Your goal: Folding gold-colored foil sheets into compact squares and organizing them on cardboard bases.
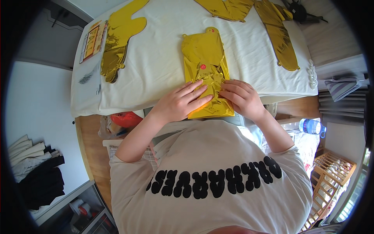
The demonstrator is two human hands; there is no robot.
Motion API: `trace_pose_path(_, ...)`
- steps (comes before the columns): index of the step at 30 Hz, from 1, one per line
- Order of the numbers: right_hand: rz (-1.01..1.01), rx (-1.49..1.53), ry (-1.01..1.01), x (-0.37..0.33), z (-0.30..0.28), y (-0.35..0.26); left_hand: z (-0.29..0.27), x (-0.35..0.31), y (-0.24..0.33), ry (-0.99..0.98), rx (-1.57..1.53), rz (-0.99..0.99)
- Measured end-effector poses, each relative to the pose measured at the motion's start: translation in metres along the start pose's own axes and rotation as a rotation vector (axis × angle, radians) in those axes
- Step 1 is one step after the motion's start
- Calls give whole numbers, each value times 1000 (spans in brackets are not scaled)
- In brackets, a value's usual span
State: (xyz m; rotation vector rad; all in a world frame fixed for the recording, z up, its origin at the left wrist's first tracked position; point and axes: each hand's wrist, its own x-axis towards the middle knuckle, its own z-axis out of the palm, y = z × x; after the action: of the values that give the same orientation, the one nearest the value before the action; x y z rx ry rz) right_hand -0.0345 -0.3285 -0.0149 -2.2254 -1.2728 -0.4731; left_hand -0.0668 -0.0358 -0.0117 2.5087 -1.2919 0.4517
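A gold foil balloon (202, 47), uninflated and partly folded, lies lengthwise on the white-covered table in front of me. Its near half is crinkled, and a small round red mark shows near its middle. My left hand (177, 103) rests on the foil's left side with fingers stretched and spread. On the right side, my right hand (245, 99) lies with its fingers extended over the foil's edge. Part of the balloon's near section is hidden under the fingers. An orange patch shows beneath the left fingertips.
More flat gold foil balloons lie at the left (120, 35), the far edge (230, 8) and the right (278, 37). A printed card (92, 42) and clear plastic packet (87, 80) sit far left. A black object (299, 12) stands back right; clear rings (312, 74) lie near the right edge.
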Motion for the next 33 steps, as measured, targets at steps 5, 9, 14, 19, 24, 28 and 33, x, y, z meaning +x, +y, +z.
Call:
trace_pose_path(5,17,26,-5,1,-1,2,1,1,-1,1,-16,-14)
trace_pose_path(9,-10,15,-14,0,-2,4,2,-1,-3,-13,78,14)
trace_pose_path(14,4,38,2,-1,-1,5,5,0,0,1,46,-13)
trace_pose_path(19,42,71,6,-1,1,9,-1,5,-2,-22,-129,-113)
trace_pose_path(24,258,237,25,7,-5,7,-15,15,-6,-68,-531,-392)
trace_pose_path(28,447,370,5,14,-7,0,-38,34,-14,-293,-779,-694)
trace_pose_path(33,660,442,-120,18,-4,6,-37,39,-23,-295,-799,-781)
